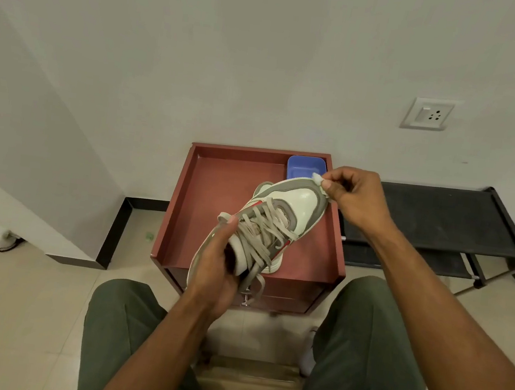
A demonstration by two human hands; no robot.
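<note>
Left hand (213, 275) grips the shoe (283, 211) at its heel, toe aimed up-right at the right hand (358, 196) pinching a wad (317, 179).

No word, brand or number can be read: the red patches on the sneaker (298, 200) are blurred, and the wall socket (429, 114) shows no legible marking.

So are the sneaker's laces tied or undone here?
Undone, it seems: the laces cross the sneaker loosely, and their ends dangle free beside the left hand, with no bow visible.
</note>
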